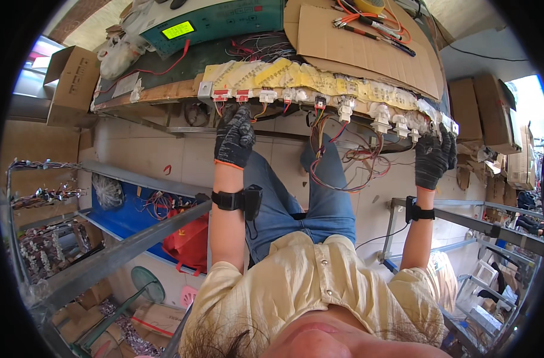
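My left hand [234, 137], in a dark knitted glove with an orange cuff, is closed just below a red connector [243, 95] on the table's front edge. Its fingertips hide whatever they pinch; thin wires pass beside them. My right hand [436, 157], gloved alike, has its fingers bent at the right end of the connector row, and what they grip is hidden. Between the hands, white connectors [381, 118] of several sizes line the edge under yellowish tape [295, 75]. A loose bundle of coloured wires [367, 161] hangs from them over my knees.
A green tester [224, 25] with a lit display stands at the back left. Cardboard [367, 53] carries test leads and orange cables. Metal frames [129, 241] stand at both sides. A red bag [188, 241] lies beside a blue tray [120, 209] on the left. Boxes [495, 113] stand right.
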Demonstrator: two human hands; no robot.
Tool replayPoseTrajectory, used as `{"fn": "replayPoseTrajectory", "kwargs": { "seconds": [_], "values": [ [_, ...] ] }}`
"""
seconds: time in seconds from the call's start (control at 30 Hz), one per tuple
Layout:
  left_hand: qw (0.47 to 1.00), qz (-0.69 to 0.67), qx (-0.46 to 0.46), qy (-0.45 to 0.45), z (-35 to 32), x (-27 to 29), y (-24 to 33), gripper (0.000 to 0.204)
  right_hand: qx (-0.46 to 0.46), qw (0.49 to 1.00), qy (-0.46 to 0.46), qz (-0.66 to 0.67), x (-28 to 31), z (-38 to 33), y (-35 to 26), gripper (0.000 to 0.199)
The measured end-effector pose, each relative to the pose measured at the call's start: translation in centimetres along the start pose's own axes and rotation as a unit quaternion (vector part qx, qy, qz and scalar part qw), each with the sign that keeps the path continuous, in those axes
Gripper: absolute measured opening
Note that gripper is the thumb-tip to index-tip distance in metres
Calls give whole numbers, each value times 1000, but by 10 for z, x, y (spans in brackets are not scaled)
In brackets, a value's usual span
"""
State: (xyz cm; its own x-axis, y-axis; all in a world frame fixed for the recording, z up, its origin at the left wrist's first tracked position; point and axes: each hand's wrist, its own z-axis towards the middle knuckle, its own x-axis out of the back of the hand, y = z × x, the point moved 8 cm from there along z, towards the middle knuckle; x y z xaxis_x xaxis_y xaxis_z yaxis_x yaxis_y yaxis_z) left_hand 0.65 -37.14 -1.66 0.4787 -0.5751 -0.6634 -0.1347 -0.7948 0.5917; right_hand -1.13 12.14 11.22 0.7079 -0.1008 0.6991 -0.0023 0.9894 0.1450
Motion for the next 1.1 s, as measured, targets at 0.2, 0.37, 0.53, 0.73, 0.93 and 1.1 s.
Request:
{"fn": "replayPoseTrajectory", "kwargs": {
  "seconds": [0.2, 0.37, 0.53, 0.73, 0.93, 1.1],
  "values": [
    [990, 132, -22, -52, 10, -2, 8, 2, -15, 1000, 2, 17, -9, -2, 7, 25],
    [977, 191, -80, 41, 14, 5, 16, 5, -20, 999, 19, 32, -11, -3, 8, 24],
    [959, 248, -111, 76, 6, 11, 29, 9, -7, 999, 25, 26, -3, -1, 5, 27],
    [962, 249, -89, 70, 5, 17, 37, 14, -11, 1000, 15, 8, -1, -1, 1, 36],
    [867, 368, -294, 164, -17, -5, 45, 17, -14, 1000, 20, 16, 3, 0, 2, 37],
    [724, 560, -383, 122, -56, -50, 23, 21, 1, 1000, 26, 16, 5, 4, -4, 40]
  ]
}}
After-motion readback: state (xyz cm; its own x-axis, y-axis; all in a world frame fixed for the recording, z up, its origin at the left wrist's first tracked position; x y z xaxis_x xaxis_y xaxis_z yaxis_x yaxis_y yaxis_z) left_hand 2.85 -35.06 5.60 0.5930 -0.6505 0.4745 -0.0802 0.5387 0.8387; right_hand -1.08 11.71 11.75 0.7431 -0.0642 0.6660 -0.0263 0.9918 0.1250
